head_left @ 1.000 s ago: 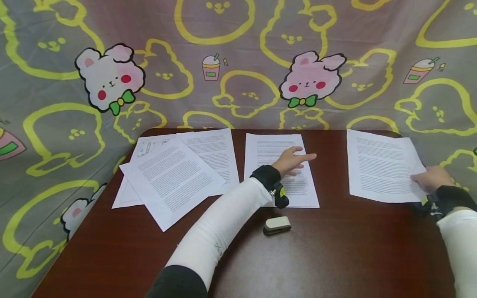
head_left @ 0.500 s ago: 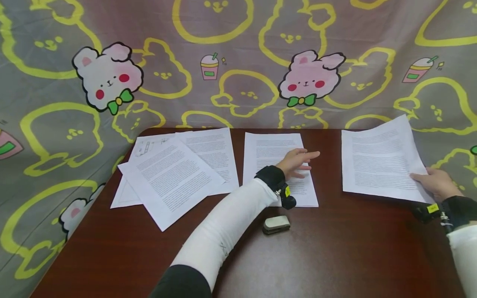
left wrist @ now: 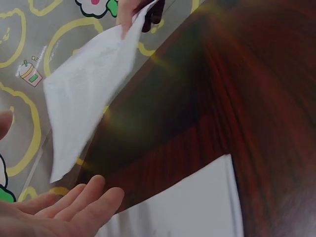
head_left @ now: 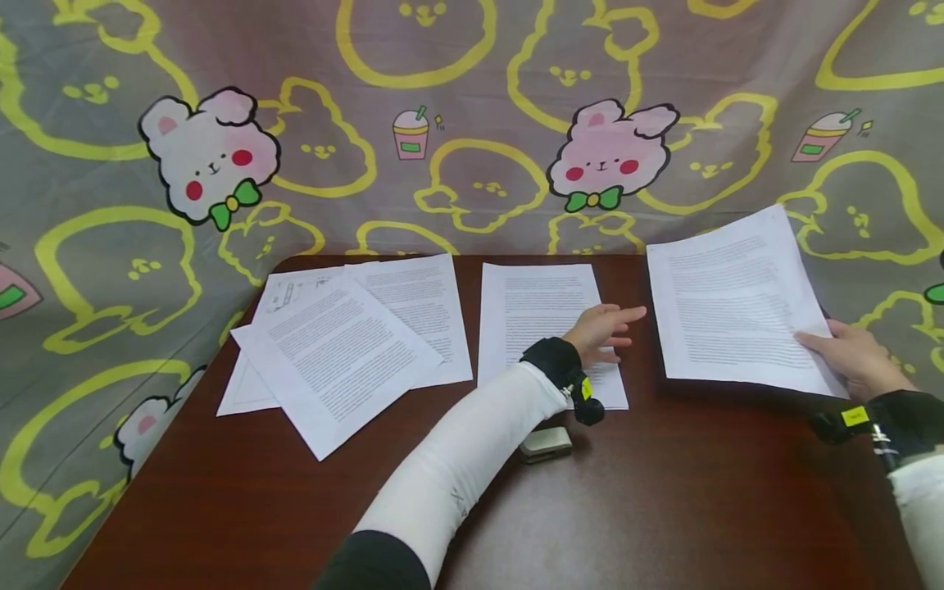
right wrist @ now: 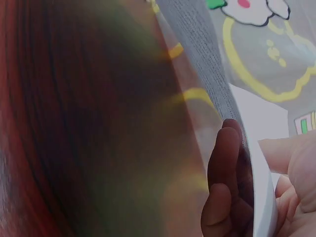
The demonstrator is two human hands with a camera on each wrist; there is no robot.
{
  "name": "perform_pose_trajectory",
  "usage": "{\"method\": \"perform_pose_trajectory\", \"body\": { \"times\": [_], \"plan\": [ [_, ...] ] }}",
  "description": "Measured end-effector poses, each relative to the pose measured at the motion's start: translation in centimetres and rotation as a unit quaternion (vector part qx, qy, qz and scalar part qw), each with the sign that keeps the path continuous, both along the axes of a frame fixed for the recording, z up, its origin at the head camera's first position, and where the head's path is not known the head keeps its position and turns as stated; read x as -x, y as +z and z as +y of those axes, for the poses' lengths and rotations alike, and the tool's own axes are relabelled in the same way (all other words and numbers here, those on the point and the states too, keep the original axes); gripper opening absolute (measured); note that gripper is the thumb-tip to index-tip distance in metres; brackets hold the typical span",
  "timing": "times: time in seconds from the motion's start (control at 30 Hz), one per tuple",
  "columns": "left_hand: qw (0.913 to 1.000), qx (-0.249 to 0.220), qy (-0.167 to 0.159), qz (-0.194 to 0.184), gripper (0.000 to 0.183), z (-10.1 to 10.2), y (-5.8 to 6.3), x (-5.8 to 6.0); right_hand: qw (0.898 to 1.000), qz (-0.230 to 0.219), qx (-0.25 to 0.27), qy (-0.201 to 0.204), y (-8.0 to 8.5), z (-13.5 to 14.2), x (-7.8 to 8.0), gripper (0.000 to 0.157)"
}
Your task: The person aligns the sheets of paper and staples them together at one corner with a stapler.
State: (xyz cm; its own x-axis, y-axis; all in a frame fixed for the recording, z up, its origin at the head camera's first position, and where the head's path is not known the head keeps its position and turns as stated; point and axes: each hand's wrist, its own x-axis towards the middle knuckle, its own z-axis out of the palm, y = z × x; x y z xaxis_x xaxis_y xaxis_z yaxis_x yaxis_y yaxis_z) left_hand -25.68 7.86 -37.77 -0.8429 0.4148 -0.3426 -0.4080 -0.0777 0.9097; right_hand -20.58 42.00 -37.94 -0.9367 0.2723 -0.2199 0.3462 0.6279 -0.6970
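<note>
At the right, my right hand (head_left: 855,354) pinches a printed paper sheet (head_left: 737,303) by its right edge, thumb in front. The right wrist view shows the fingers (right wrist: 223,163) behind the paper. The sheet is lifted off the table and bends a little. My left hand (head_left: 601,332) is over a printed paper stack (head_left: 534,303) in the middle, its fingers extended toward the lifted sheet and holding nothing. In the left wrist view a gap separates these fingers (left wrist: 106,205) from the raised sheet (left wrist: 89,84). Whether the left hand touches the stack I cannot tell.
Several overlapping printed sheets (head_left: 339,360) lie at the left of the brown table (head_left: 664,508). A small stapler-like object (head_left: 546,444), light on top, lies beside my left forearm, partly covered by it. A patterned curtain (head_left: 472,106) hangs behind the table's far edge.
The right hand has raised its paper sheet off the table and moved it left. The left hand has shifted slightly right, toward that sheet.
</note>
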Motion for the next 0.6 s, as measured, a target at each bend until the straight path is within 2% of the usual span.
{"method": "perform_pose_trajectory", "body": {
  "times": [0.17,0.37,0.5,0.6],
  "plan": [
    [0.9996,-0.016,0.009,-0.022,0.071,0.8,-0.2,-0.3,0.999,0.018,0.027,0.033,0.6,-1.1,0.1,0.073],
    [0.995,-0.071,0.024,-0.066,0.067,1.3,-0.3,-0.5,0.998,0.027,0.042,0.049,1.1,-2.4,0.1,0.069],
    [0.9899,-0.107,0.028,-0.089,0.049,1.5,-0.5,-0.5,0.997,0.029,0.054,0.057,1.5,-3.2,0.1,0.067],
    [0.9895,-0.115,0.025,-0.085,0.029,1.7,-0.7,-0.4,0.996,0.034,0.051,0.063,1.5,-3.7,0.1,0.069]
  ]
}}
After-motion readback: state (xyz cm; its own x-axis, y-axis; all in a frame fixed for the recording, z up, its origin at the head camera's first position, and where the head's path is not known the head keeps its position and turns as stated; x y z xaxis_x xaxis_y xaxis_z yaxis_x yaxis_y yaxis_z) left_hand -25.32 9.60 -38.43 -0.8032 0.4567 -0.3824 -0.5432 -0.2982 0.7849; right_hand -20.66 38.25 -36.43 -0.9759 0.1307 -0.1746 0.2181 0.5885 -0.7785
